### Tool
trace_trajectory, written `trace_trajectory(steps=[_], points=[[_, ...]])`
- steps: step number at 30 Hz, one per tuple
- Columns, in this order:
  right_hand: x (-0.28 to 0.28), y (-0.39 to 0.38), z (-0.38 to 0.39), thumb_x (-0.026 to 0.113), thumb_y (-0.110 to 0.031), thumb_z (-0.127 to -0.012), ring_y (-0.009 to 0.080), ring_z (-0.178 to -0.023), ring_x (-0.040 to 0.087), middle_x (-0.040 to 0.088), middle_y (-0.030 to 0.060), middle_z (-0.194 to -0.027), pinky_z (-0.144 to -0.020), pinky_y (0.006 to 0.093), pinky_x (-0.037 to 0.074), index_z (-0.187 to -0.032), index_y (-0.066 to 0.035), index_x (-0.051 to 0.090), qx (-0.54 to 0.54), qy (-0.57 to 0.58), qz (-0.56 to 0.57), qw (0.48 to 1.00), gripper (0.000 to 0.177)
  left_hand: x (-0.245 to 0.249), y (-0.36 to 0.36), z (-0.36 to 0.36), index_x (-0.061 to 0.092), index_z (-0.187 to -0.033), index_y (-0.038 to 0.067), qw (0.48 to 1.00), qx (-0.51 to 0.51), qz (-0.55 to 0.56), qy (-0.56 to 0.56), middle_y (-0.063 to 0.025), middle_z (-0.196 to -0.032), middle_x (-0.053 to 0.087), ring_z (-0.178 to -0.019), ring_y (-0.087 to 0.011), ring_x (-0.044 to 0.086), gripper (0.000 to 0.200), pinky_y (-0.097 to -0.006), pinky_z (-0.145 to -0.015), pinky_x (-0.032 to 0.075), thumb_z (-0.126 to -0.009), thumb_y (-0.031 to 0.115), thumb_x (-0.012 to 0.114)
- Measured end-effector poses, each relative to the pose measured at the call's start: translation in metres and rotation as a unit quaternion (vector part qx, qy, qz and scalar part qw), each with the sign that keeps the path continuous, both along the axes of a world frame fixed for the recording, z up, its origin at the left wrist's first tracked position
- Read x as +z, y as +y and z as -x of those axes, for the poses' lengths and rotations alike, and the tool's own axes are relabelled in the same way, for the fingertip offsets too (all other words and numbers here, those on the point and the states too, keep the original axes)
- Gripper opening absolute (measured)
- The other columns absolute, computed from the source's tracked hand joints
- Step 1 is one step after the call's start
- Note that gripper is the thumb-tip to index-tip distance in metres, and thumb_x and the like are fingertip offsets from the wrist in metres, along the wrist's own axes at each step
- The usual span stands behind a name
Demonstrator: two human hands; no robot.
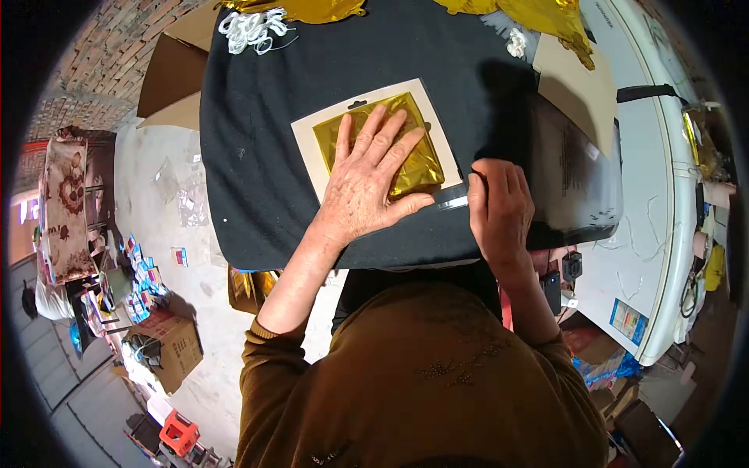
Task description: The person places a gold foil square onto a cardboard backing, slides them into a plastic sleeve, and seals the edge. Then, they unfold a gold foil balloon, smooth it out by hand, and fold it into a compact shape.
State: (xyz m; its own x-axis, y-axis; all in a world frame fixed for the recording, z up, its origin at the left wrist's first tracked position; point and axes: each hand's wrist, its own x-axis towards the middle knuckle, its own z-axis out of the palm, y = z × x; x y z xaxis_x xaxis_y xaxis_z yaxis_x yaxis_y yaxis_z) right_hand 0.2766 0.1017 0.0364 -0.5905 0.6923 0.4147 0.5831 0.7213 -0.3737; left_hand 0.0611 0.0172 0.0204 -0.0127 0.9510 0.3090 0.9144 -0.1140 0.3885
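1. The left hand (pixel 367 183) lay flat, palm down, over a gold foil packet (pixel 425 164), its fingers spread and its thumb pointing toward the right hand (pixel 503 207).
2. The gold foil packet sat on a pale card (pixel 307 140), the card's border showing around it and a dark hanging slot at the card's far edge.
3. The card lay tilted on a counter (pixel 265 207) covered with black cloth (pixel 250 101).
4. The right hand was just beside the card's near right corner, its fingers curled close together. A narrow clear strip (pixel 452 203) ran between that corner and the hand; whether the fingers pinched the strip, I could not tell.
5. Beyond the card and to its left was a loose bundle of white string (pixel 253 31), near a piece of gold foil (pixel 312 8) at the far edge of the counter.
6. Beyond the card and to its right lay more gold foil (pixel 546 19), with a small white bundle (pixel 516 43) near it.
7. Right of the card, past the right hand, was shiny clear plastic (pixel 577 183) with dark print, and a sheet of cardboard (pixel 573 93) lay just beyond that.
8. Left of the card, past the edge of the counter, stood an open cardboard box (pixel 175 78).
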Motion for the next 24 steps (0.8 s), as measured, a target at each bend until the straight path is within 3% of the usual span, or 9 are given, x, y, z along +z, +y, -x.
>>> trace_trajectory(steps=[3,6,7,11,14,17,20,21,24], points=[[0.008,0.008,0.021,0.063,-0.002,-0.088,0.0326,-0.118,0.062,0.066,0.0150,-0.119,-0.103,0.0470,0.045,-0.116,-0.002,0.064,0.102,0.061,-0.015,0.993,0.028,0.002,0.001,0.004,0.049,-0.150,0.010,1.000,-0.022,0.011,-0.007,-0.0185,-0.157,0.045,-0.152,-0.0373,0.031,0.076,-0.0596,-0.126,0.014,-0.096,0.063,0.057],[0.010,0.025,0.043,0.062,0.001,-0.088,0.0322,-0.124,0.060,0.066,0.0150,-0.122,-0.107,0.0472,0.043,-0.119,-0.001,0.066,0.164,0.009,-0.072,0.984,0.032,0.007,0.002,0.009,0.049,-0.149,0.008,0.997,-0.014,0.008,-0.077,-0.0197,-0.155,0.046,-0.152,-0.0380,0.032,0.058,-0.0573,-0.126,0.016,-0.105,0.046,0.049],[0.010,0.030,0.048,0.061,-0.001,-0.088,0.0313,-0.129,0.058,0.066,0.0148,-0.125,-0.113,0.0483,0.040,-0.121,-0.001,0.067,0.173,-0.007,-0.067,0.983,0.034,0.013,0.002,0.010,0.050,-0.146,0.006,0.997,-0.006,0.001,-0.079,-0.0201,-0.153,0.048,-0.151,-0.0390,0.033,0.048,-0.0556,-0.127,0.018,-0.106,0.032,0.047],[-0.002,0.049,0.060,0.059,-0.006,-0.092,0.0288,-0.139,0.051,0.064,0.0135,-0.135,-0.121,0.0495,0.032,-0.125,-0.001,0.066,0.196,-0.050,-0.066,0.977,0.034,0.022,0.003,0.018,0.052,-0.143,0.004,0.998,-0.002,0.005,-0.064,-0.0213,-0.151,0.049,-0.150,-0.0386,0.035,0.044,-0.0543,-0.127,0.022,-0.103,0.020,0.053],[-0.008,0.049,0.064,0.058,-0.008,-0.094,0.0284,-0.143,0.047,0.061,0.0133,-0.139,-0.123,0.0492,0.030,-0.128,0.000,0.064,0.210,-0.083,-0.081,0.971,0.035,0.015,0.003,0.021,0.050,-0.145,0.004,0.999,0.006,0.011,-0.032,-0.0228,-0.151,0.048,-0.149,-0.0388,0.037,0.048,-0.0534,-0.126,0.024,-0.102,0.024,0.056],[-0.015,0.046,0.063,0.056,-0.011,-0.098,0.0277,-0.149,0.039,0.054,0.0143,-0.148,-0.125,0.0513,0.024,-0.134,0.000,0.060,0.217,-0.121,-0.073,0.966,0.038,0.008,0.000,0.019,0.046,-0.151,0.008,0.999,0.008,0.013,-0.036,-0.0239,-0.155,0.043,-0.151,-0.0404,0.032,0.062,-0.0571,-0.126,0.021,-0.101,0.043,0.059],[-0.021,0.044,0.061,0.055,-0.012,-0.099,0.0266,-0.152,0.035,0.048,0.0132,-0.155,-0.126,0.0525,0.021,-0.141,0.000,0.056,0.213,-0.150,-0.063,0.963,0.043,0.002,-0.006,0.014,0.043,-0.156,0.015,0.996,0.044,0.002,0.073,-0.0236,-0.160,0.035,-0.154,-0.0421,0.024,0.080,-0.0621,-0.125,0.014,-0.096,0.065,0.056],[-0.023,0.044,0.060,0.054,-0.012,-0.099,0.0262,-0.152,0.035,0.047,0.0127,-0.156,-0.126,0.0524,0.021,-0.142,-0.001,0.055,0.211,-0.145,-0.056,0.965,0.044,-0.004,-0.004,0.015,0.041,-0.158,0.021,0.995,0.053,0.018,0.080,-0.0225,-0.163,0.031,-0.155,-0.0441,0.018,0.087,-0.0656,-0.124,0.009,-0.092,0.078,0.048],[-0.026,0.043,0.058,0.058,-0.014,-0.098,0.0252,-0.151,0.037,0.047,0.0109,-0.157,-0.125,0.0543,0.021,-0.145,-0.003,0.053,0.202,-0.130,-0.044,0.970,0.048,-0.013,-0.006,0.014,0.041,-0.158,0.025,0.991,0.063,0.028,0.117,-0.0202,-0.163,0.033,-0.153,-0.0462,0.020,0.086,-0.0683,-0.122,0.012,-0.092,0.080,0.045]])
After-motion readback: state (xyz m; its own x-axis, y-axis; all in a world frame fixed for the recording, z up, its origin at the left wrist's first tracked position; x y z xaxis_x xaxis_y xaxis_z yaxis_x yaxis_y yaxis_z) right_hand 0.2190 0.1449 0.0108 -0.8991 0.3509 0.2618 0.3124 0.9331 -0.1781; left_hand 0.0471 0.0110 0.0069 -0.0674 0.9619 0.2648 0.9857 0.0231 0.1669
